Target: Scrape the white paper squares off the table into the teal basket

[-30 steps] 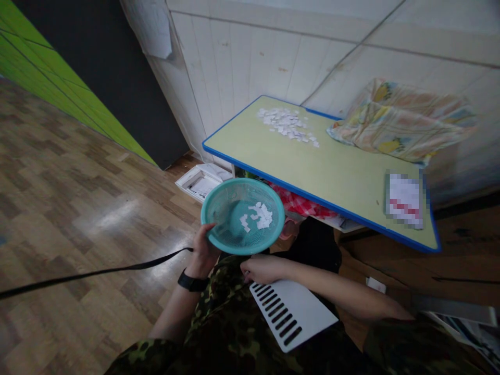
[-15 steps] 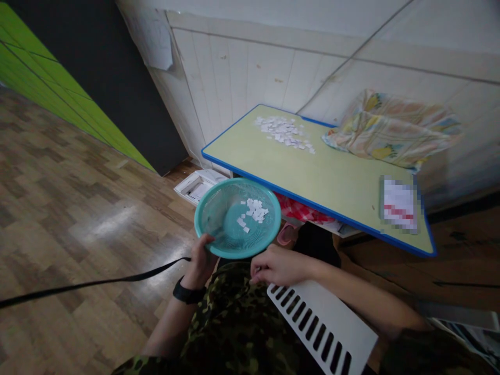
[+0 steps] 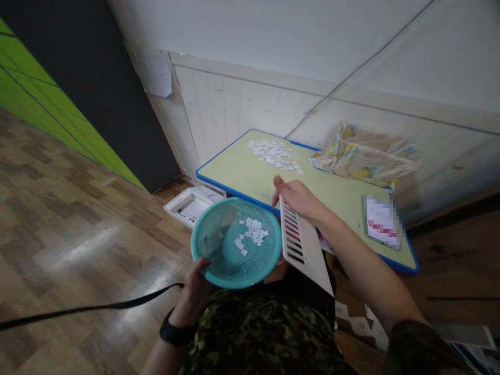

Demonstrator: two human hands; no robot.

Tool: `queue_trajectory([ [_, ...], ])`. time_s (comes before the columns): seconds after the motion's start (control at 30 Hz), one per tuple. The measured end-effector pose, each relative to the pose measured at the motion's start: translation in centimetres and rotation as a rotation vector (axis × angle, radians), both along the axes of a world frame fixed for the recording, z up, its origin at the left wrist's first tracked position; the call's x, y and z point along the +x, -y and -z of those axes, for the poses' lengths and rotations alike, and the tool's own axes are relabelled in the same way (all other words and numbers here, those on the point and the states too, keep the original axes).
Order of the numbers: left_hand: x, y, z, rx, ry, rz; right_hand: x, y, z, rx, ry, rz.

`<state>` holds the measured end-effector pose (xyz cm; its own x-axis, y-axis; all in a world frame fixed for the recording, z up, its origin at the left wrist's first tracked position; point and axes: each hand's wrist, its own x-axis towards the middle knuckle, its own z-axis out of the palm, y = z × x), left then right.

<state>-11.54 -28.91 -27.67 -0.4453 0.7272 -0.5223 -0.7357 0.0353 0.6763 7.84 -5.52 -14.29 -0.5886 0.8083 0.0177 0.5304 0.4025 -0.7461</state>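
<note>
My left hand [image 3: 196, 284] grips the near-left rim of a round teal plastic basket [image 3: 199, 255], thumb over the edge. Small white paper pieces [image 3: 254, 232] lie inside it, mostly right of centre. My right hand [image 3: 296, 195] is closed on the upper end of a white slotted plastic panel [image 3: 312, 255], which hangs slanting down beside the basket's right rim. Beyond that hand, a heap of similar paper pieces [image 3: 273, 153] is spread on the pale yellow table [image 3: 230, 164].
A patterned cloth bundle [image 3: 363, 156] sits at the table's back right. Nearer the right end lies a blurred rectangular item [image 3: 382, 221]. An open white box [image 3: 191, 205] is left of the table, near a dark cabinet side [image 3: 128, 104]. A black strap [image 3: 97, 307] trails left.
My right hand has moved up and forward from my lap toward the table's front edge, carrying the slotted panel with it. The left hand still holds the basket.
</note>
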Motion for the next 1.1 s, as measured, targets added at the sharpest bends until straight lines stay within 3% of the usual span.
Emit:
queue_trajectory([
  [0.13,-0.3,0.1,0.0,-0.003,0.008,0.019,2.6,-8.8,-2.6,0.196,-0.095,0.436],
  [0.23,-0.7,0.0,0.3,0.01,0.015,0.061,5.1,-15.3,-3.1,0.366,-0.115,0.733],
  [0.3,-0.8,-0.2,0.5,0.0,0.026,0.083,6.7,-18.1,-2.9,0.447,-0.076,0.885],
  [0.4,-0.8,-0.6,1.0,-0.056,0.03,0.071,8.8,-19.6,-2.2,0.521,-0.037,1.102],
  [0.53,-0.7,-0.8,2.0,-0.109,0.046,0.052,10.1,-18.9,-1.3,0.568,-0.038,1.316],
  [0.67,-0.8,-0.6,2.7,-0.129,0.077,0.072,9.7,-17.6,-0.4,0.608,0.025,1.337],
  [0.77,-0.7,-0.5,2.4,-0.129,0.067,0.075,9.0,-16.8,0.5,0.602,0.059,1.27],
  [0.93,-0.2,-0.4,1.3,-0.108,0.05,0.087,8.4,-16.6,2.4,0.63,-0.006,0.96],
  [1.1,-0.1,-0.6,1.6,-0.115,0.054,0.058,8.4,-17.9,3.8,0.629,-0.137,0.743],
])
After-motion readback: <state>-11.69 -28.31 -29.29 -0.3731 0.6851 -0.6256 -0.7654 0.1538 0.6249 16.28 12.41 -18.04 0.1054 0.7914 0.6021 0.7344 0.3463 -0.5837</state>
